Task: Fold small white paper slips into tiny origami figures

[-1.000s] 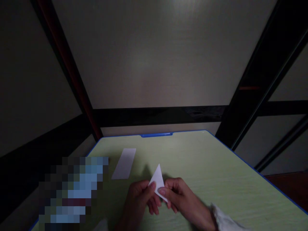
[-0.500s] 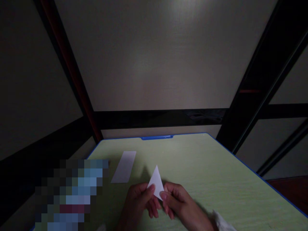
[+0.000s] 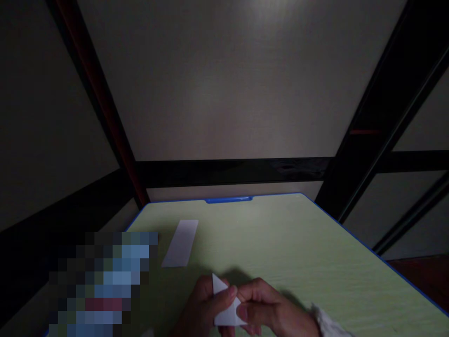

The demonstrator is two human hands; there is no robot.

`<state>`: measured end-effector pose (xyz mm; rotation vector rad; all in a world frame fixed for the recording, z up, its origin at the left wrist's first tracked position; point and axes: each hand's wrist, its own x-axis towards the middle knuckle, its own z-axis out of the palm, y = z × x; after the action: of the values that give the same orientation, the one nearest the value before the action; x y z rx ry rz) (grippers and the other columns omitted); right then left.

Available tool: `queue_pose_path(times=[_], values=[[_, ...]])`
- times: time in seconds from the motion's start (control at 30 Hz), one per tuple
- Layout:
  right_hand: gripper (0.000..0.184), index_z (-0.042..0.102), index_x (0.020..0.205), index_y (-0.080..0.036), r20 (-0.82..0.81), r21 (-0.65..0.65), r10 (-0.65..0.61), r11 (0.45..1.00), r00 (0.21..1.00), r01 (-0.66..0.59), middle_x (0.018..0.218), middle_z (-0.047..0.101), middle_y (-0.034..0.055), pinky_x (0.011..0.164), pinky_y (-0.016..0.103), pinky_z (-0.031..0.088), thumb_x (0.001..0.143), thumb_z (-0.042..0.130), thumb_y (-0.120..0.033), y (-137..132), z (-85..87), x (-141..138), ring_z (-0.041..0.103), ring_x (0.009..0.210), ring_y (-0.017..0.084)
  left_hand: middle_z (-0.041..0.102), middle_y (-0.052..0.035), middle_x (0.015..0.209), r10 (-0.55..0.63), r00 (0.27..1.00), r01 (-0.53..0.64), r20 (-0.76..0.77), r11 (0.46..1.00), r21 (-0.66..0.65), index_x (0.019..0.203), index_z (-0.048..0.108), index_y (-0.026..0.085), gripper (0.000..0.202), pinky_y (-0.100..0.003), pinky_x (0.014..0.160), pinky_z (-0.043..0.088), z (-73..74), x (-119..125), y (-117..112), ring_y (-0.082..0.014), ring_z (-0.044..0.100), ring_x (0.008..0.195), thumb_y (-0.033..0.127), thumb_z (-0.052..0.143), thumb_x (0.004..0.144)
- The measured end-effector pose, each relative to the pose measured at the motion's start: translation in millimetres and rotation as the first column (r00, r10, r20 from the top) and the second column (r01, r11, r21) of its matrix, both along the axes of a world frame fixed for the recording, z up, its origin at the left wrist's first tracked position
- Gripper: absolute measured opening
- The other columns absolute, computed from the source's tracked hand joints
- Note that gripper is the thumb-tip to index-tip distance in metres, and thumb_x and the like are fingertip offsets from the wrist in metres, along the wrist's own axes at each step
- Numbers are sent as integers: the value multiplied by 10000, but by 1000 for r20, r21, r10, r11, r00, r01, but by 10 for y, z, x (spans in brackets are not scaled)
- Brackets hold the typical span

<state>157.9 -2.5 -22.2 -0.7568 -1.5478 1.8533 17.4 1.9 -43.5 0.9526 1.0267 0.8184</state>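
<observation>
A small folded piece of white paper (image 3: 224, 317), triangular in outline, is held between both hands just above the near part of the table. My left hand (image 3: 206, 304) pinches it from the left, with the thumb laid across its front face. From the right, my right hand (image 3: 268, 306) grips its lower right corner between thumb and fingers. One sharp point of the paper sticks up beside the left thumb. The fingers behind the paper are partly hidden.
A white paper strip (image 3: 180, 243) lies on the pale green table (image 3: 315, 252) to the left. Blue edging and a blue handle-like piece (image 3: 228, 200) run along the far edge. A pixelated patch covers the table's left side. Panelled walls stand behind.
The folded paper has come lower and turned, its point now leaning to the left. My left thumb has moved across its face. The paper strip has stayed in place.
</observation>
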Motion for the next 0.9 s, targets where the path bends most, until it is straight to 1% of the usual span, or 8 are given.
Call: queue_pose_path(times=[0.17,0.27,0.33,0.43,0.57,0.67,0.77,0.9], values=[[271,547,566,-94,55,-75,-32,997,998,36,465,414,-31,435,182,255,631,522,-356,-6,34,14,337,417,44,494,55,342,87,996,-88,-11,995,-51,596,435,163,347,-194,310,315,-72,33,6,-102,459,298,484,559,554],[248,522,522,-105,35,-84,-35,996,999,37,449,408,-35,430,182,247,627,505,-328,-12,47,19,330,407,40,474,56,350,100,995,-101,-15,994,-37,582,442,164,369,-200,304,307,-43,32,27,-101,445,287,526,510,579],[224,493,483,-113,29,-85,-34,996,999,37,435,404,-35,430,185,247,613,492,-295,-10,52,13,331,404,42,456,59,362,95,994,-95,-49,995,8,544,439,165,372,-194,318,305,12,15,56,-94,441,312,523,539,558],[195,449,457,-132,40,-96,-98,990,994,102,427,411,-36,436,190,263,594,483,-267,-2,39,-6,346,404,48,401,60,358,27,992,0,-125,977,211,427,426,147,377,-178,357,295,107,-19,100,-66,399,353,460,621,505],[239,427,475,-144,47,-22,-265,964,963,267,462,435,-30,448,193,274,629,495,-313,12,11,-29,363,427,52,383,62,325,104,971,-48,-216,967,250,437,419,162,363,-178,326,234,197,-31,93,-57,337,300,467,577,554],[273,434,478,-140,21,20,-312,950,950,311,444,426,-35,449,195,267,653,494,-341,25,1,-34,357,420,52,340,65,277,168,947,-88,-272,954,285,395,395,172,401,-186,325,208,216,-15,65,-50,288,267,492,518,602],[280,440,471,-137,-4,12,-297,955,955,297,424,421,-35,434,196,256,646,508,-345,32,-7,-38,347,400,52,329,58,249,163,946,-84,-280,958,274,355,367,182,463,-190,314,200,200,-3,68,-53,281,248,565,465,596],[296,414,460,-147,-12,16,-354,935,935,354,421,404,-43,446,194,264,653,508,-351,36,-20,-29,352,411,54,376,30,237,122,964,-70,-238,974,215,354,403,176,527,-193,286,187,157,21,106,-65,303,222,664,392,554]])
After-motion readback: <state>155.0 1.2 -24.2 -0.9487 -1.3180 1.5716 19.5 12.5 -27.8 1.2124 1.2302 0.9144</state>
